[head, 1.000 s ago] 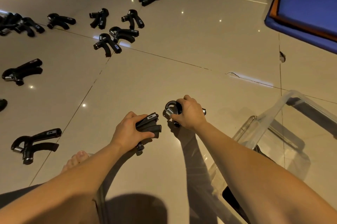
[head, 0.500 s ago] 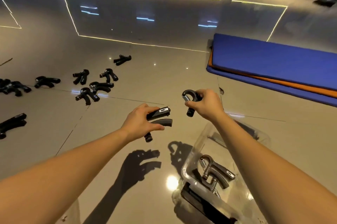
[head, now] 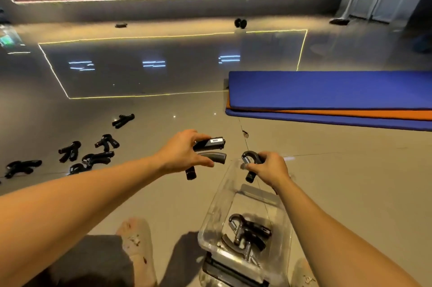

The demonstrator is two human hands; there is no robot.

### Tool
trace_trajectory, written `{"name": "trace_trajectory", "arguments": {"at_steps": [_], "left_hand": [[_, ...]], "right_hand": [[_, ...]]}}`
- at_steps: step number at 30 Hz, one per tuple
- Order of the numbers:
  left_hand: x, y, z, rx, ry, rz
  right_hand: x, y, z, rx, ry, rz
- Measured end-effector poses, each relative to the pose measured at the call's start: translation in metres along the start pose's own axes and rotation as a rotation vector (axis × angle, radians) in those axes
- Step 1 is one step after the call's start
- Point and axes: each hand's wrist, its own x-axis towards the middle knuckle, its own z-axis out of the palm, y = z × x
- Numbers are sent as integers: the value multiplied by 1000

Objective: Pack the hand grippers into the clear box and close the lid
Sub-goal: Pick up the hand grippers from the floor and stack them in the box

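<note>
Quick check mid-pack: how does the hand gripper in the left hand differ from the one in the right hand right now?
The left-hand gripper is held out over bare floor, left of the clear box; the right-hand gripper is held above the box's far end. The left-hand gripper shows both handles pointing right, its spring hidden by the left hand; the right-hand gripper shows its metal spring and loop, handles mostly hidden by the right hand. Both are black and off the floor.

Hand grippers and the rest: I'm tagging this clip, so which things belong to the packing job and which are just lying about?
Job:
- left hand holding a gripper
- right hand holding another gripper
- clear box with packed grippers
- loose grippers on floor

Lying about:
- blue mat
- dark round object by wall
</note>
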Motion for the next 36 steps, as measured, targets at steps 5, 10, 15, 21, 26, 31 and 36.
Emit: {"name": "trace_trajectory", "arguments": {"at_steps": [5,10,15,21,26,31,36], "left_hand": [[23,-14,15,60,-55,65],[65,-27,32,203,-150,231],[82,-46,61,216,-178,367],[87,-77,90,94,-226,388],[98,-85,110,-30,-247,348],[110,-94,117,-44,-263,335],[110,-101,121,-52,-310,296]], "right_hand": [[-2,27,30,-76,-24,11],[6,65,62,-144,-40,15],[25,90,98,-221,-78,37],[42,134,129,-444,-122,17],[44,160,145,-534,-97,52],[46,158,161,-518,-79,47],[44,156,159,-541,-92,67]]}}
